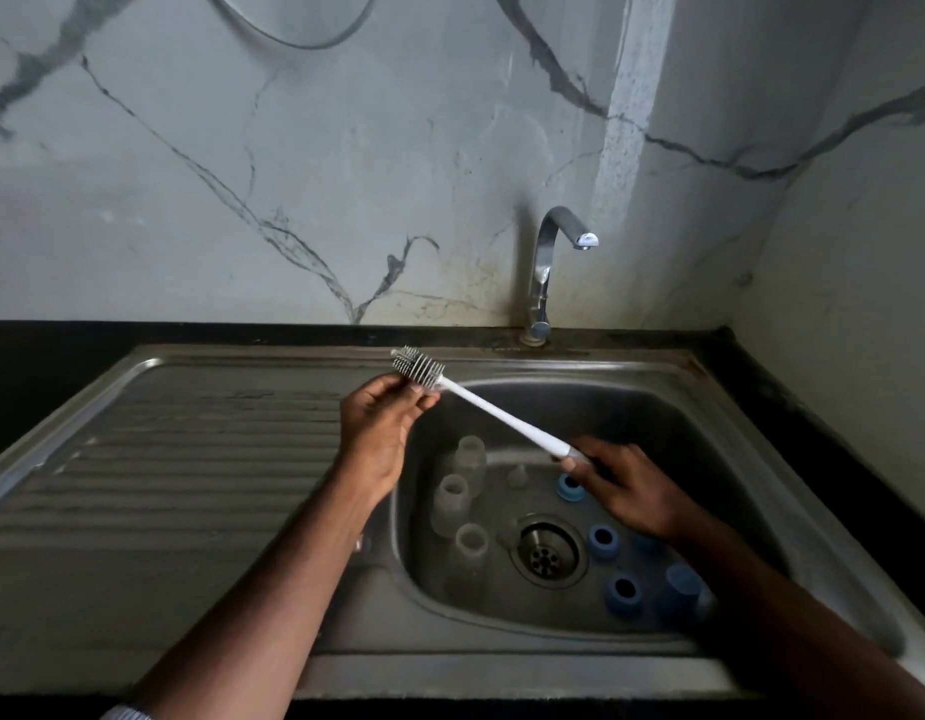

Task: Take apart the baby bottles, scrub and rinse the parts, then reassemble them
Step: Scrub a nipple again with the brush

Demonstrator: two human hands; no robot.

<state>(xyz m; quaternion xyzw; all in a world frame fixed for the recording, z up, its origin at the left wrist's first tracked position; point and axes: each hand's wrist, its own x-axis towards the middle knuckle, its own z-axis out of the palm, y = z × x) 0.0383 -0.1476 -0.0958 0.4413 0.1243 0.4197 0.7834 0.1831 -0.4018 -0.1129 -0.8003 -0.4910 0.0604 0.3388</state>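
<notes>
A white bottle brush (494, 410) with a grey bristle head stretches across the steel sink basin (709, 428). My left hand (382, 423) pinches the bristle head at the basin's left rim. My right hand (626, 485) grips the handle end over the basin. Three clear bottle bodies (452, 504) stand open-mouthed at the basin's left side. Several blue collar rings (603, 540) lie right of the drain (546, 550), and a blue cap (681, 584) sits partly under my right forearm. A small clear teat (516, 475) sits near the back.
A ribbed steel draining board (190, 459) extends left of the basin. A chrome tap (546, 272) stands behind, its spout turned right; no water runs. Black counter (813, 407) borders the sink, with marble-patterned walls behind and at right.
</notes>
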